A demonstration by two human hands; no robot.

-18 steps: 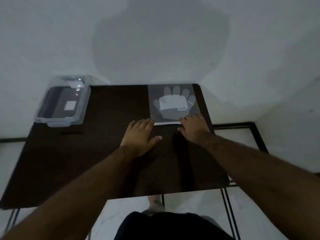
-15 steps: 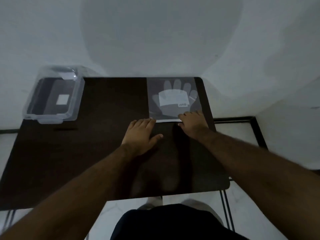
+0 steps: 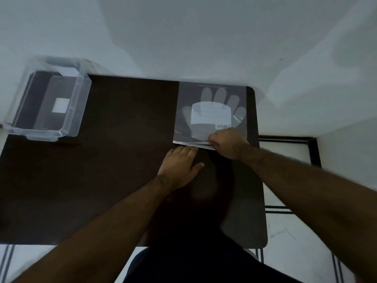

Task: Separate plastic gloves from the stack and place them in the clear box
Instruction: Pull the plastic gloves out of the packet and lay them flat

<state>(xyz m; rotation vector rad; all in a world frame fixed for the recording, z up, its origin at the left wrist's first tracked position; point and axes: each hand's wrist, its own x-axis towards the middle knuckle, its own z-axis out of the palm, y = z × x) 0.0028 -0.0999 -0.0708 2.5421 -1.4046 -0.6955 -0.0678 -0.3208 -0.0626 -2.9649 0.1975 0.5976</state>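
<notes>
Translucent plastic gloves (image 3: pixel 210 115) lie stacked beyond the flat, spread left hand (image 3: pixel 179 168); right hand (image 3: pixel 226 142) pinches their near edge; none visibly boxed.

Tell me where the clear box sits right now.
The clear box sits on the dark table's far left corner, well apart from the glove stack.

Dark brown table (image 3: pixel 102 180) with rounded corners sits against a plain white wall (image 3: pixel 183 37). Light tiled floor (image 3: pixel 285 231) with dark lines below. Dim lighting, soft shadows.
</notes>
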